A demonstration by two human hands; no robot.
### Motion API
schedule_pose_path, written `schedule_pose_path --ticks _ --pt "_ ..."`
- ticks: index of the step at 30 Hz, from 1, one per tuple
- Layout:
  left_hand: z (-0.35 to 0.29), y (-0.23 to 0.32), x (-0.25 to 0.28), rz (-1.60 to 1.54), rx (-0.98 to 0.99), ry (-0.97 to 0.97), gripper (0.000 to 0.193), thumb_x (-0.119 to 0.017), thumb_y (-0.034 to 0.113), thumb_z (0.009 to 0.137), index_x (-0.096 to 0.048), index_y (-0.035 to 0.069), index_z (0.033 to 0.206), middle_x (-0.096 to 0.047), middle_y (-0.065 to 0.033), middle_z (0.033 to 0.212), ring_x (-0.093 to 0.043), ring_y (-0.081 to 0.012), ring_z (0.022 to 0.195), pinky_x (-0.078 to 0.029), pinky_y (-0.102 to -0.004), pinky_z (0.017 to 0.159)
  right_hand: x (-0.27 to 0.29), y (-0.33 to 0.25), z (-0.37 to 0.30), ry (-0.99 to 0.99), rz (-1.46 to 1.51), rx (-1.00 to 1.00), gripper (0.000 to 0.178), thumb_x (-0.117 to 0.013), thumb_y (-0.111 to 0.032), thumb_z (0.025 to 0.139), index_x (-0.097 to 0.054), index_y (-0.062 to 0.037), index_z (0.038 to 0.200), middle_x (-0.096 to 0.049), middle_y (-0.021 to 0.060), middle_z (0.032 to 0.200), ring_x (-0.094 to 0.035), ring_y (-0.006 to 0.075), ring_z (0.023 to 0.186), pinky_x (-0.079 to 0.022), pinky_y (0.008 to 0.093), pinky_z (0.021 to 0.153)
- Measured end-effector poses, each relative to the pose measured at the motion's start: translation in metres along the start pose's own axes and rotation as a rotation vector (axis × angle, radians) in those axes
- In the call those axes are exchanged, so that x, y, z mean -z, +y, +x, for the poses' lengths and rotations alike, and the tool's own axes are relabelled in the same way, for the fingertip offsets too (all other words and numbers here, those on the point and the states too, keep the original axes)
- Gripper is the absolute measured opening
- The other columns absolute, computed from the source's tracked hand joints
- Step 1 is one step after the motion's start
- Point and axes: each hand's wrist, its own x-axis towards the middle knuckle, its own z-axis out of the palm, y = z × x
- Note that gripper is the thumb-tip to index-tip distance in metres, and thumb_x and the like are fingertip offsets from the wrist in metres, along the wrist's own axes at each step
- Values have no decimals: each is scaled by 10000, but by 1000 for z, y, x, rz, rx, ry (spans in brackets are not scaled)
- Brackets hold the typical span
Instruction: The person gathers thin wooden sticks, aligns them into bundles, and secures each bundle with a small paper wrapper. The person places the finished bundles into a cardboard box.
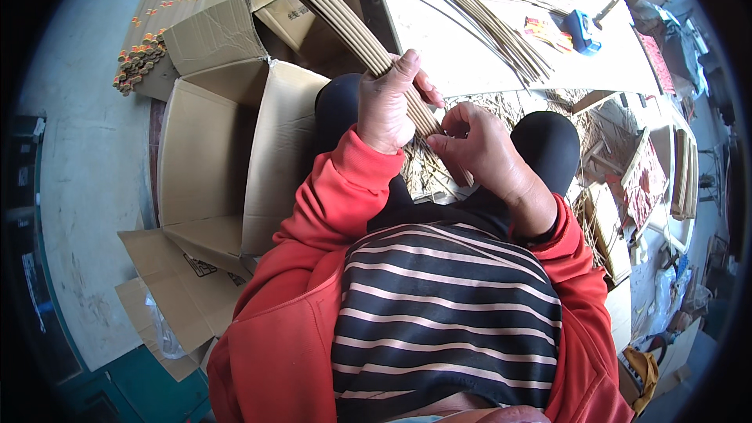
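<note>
A bundle of thin brown sticks (345, 23) slants across my lap, its upper end pointing to the far left. My left hand (388, 106) is closed around the middle of it, thumb up along the sticks. At the bundle's lower end, my right hand (482, 141) is curled, with its thumb and bent forefinger against the sticks. Some of its other fingers are hidden beneath. More loose brown sticks (489, 23) lie on the white tabletop (439, 70) ahead of me.
An open cardboard box (207, 157) stands at my left. Behind it are stacked bundles with orange ends (168, 19) and another carton (313, 12). A blue tape measure (581, 33) lies on the table. Straw-like scraps (427, 168) fill the space under my hands.
</note>
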Motion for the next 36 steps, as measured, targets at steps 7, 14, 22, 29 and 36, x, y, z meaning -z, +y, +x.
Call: schedule_pose_path --ticks 7,14,22,29,36 --pt "1 -1 0 -10 30 12 260 -631 231 816 -540 42 662 -537 -64 567 -550 -197 476 -468 -320 470 6 -2 5 -107 127 -81 243 -688 -178 747 -581 28 820 -616 100 649 -577 122 587 -458 274 545" --pt "2 -2 5 74 104 -13 333 -619 334 816 -534 46 672 -525 -68 605 -545 -213 566 -476 -350 540 3 19 18 -214 244 -52 165 -685 -132 757 -590 0 782 -570 4 662 -491 57 602 -401 215 536" --pt "8 -1 7 -37 133 0 342 -601 360 825 -547 30 752 -542 -78 630 -552 -207 553 -471 -333 519 13 23 26 -354 488 -102 158 -693 -127 764 -591 -9 738 -531 -25 632 -453 57 571 -366 206 514" --pt "20 3 20 -47 177 53 419 -597 433 807 -555 23 731 -566 -90 662 -578 -220 598 -501 -344 578 24 31 34 -388 457 -146 161 -697 -141 761 -595 -16 759 -520 -31 628 -432 48 553 -344 191 500" --pt "40 3 40 -146 222 183 232 -546 238 860 -435 141 681 -420 12 585 -400 -121 487 -353 -266 469 73 52 80 -167 72 -134 172 -649 -159 767 -614 8 790 -566 14 636 -512 81 583 -418 242 543"
